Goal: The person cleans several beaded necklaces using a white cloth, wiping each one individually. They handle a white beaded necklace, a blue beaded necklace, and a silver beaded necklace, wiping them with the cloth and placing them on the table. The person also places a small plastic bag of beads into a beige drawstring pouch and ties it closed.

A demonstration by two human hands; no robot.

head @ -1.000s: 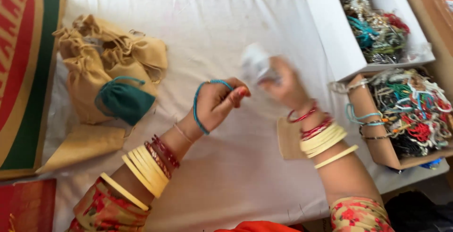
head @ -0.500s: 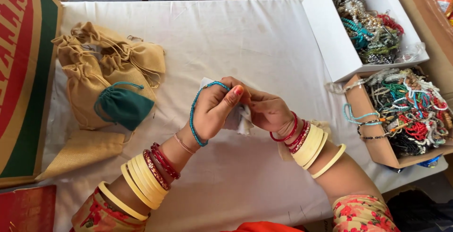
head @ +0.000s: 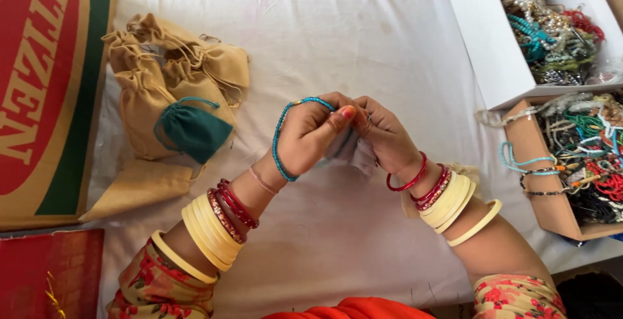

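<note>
Teal bead bracelet (head: 280, 138) and clear pouch (head: 354, 153) pinched in both hands (head: 344, 134), 2 boxes (head: 551, 208) of beaded jewellery at right

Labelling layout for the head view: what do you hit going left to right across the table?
Printed cardboard box → tan drawstring pouches → green pouch → left hand with blue bead string → right hand → brown box of bead strings.

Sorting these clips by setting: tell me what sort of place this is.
Probably a jewellery packing table: boxes heaped with beaded strings, a pile of pouches on a white cloth, hands working a blue bead string.
</note>
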